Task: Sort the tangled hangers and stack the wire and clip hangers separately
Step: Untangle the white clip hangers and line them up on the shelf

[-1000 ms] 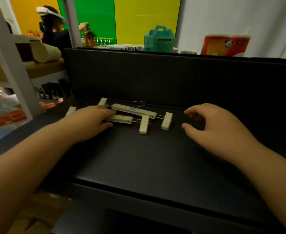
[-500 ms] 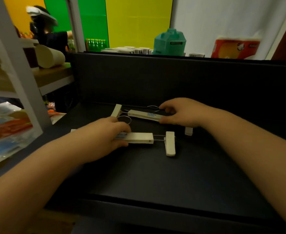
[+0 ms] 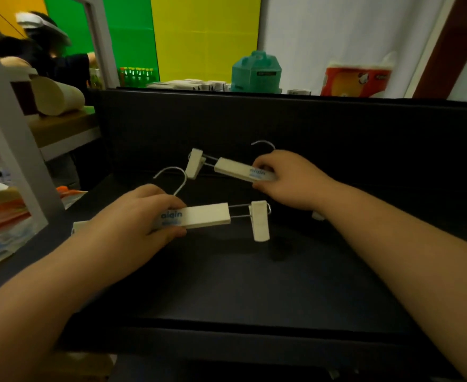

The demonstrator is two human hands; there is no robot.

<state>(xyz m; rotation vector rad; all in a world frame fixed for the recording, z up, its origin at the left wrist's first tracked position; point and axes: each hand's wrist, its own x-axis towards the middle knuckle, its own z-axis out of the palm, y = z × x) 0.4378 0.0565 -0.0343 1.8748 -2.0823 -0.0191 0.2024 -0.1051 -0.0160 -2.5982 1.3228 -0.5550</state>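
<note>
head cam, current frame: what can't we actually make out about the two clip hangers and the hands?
- Near clip hanger: its left clip is mostly hidden behind the left hand; only a pale corner shows.
- Far clip hanger: its right end is covered by the right hand, and its right clip sits behind the wrist, only a sliver visible.
- Small print under the blue logo on both bars: too blurred to read.
- No wire hangers appear in view.

Backdrop behind the black tabletop point(image 3: 254, 285)

A teal carton point(image 3: 256, 73) and a red-orange package point(image 3: 356, 81) stand beyond the black back panel point(image 3: 282, 119), near small white boxes point(image 3: 188, 84) and green bottles point(image 3: 136, 75). A white shelf frame point(image 3: 14, 150) stands at left, with a person in a white headset point(image 3: 43, 26) behind it.
</note>
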